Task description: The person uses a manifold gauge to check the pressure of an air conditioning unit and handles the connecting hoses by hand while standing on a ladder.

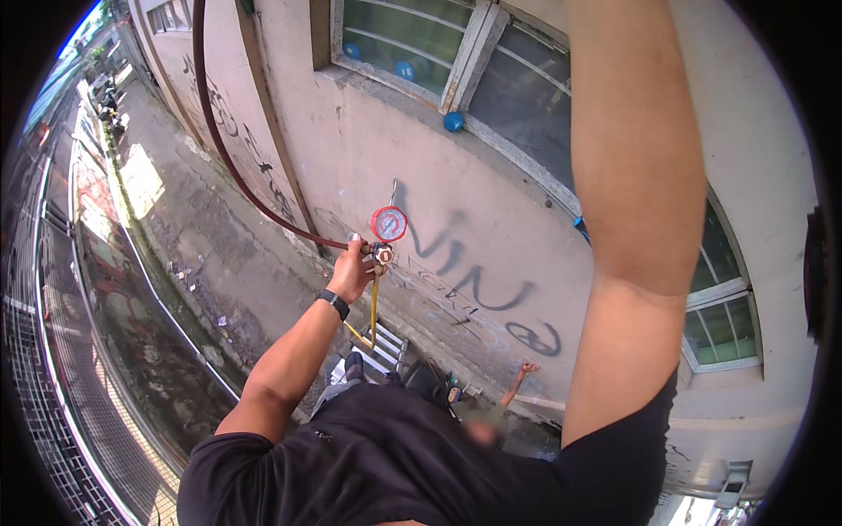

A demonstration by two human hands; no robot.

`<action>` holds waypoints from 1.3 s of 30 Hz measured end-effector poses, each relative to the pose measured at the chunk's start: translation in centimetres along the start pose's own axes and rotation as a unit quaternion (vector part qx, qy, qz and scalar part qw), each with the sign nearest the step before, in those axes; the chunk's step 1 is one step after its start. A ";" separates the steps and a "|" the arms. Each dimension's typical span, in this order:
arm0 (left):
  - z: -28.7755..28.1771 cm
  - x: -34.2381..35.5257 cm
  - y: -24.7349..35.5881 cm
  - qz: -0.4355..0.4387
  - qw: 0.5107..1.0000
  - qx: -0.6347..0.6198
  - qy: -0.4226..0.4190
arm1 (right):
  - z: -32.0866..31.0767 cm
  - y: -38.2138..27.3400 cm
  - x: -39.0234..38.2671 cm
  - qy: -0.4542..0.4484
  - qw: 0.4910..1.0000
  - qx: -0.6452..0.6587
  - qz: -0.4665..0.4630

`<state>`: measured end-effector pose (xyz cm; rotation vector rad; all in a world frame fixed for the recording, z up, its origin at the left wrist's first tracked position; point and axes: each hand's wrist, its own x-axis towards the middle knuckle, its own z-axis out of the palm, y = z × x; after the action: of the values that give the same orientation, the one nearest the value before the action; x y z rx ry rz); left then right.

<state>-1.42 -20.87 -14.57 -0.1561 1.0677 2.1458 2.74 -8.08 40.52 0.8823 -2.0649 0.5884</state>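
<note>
My left hand (pixel 351 270), with a dark watch on its wrist, is closed around the valve body of a pressure gauge (pixel 388 224). The gauge has a red rim and a round dial turned up at me. Just below the dial sits a valve knob (pixel 384 255). A dark red hose (pixel 217 131) curves down from the top edge and joins the valve beside my fingers. From the valve's underside hangs a yellow hose (pixel 374 302). My right arm (pixel 636 184) stretches upward past the top edge, so its hand is out of the picture.
Silver ladder rungs (pixel 386 355) show under my shoes (pixel 353 366). Below stands another person, one hand (pixel 529 366) raised near the graffitied wall (pixel 342 149). Barred windows (pixel 412 39) with a blue round object (pixel 453 122) are ahead; a metal fence (pixel 88 386) runs along the left.
</note>
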 end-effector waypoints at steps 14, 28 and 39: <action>4.6 -3.5 0.3 -0.062 0.996 -0.017 -0.069 | 6.3 11.7 -51.6 0.209 0.700 -0.116 0.672; 9.0 -5.1 -1.3 -0.068 0.986 -0.042 -0.145 | 23.5 -6.9 -60.1 0.095 0.498 0.323 0.800; 7.7 -5.0 -2.8 -0.079 0.988 -0.032 -0.127 | 22.7 -6.1 -59.9 0.053 0.596 0.228 0.768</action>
<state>5.63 -16.90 -9.38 0.0036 0.8137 1.9952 22.54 -4.03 -20.56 -1.0545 -2.1045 2.0097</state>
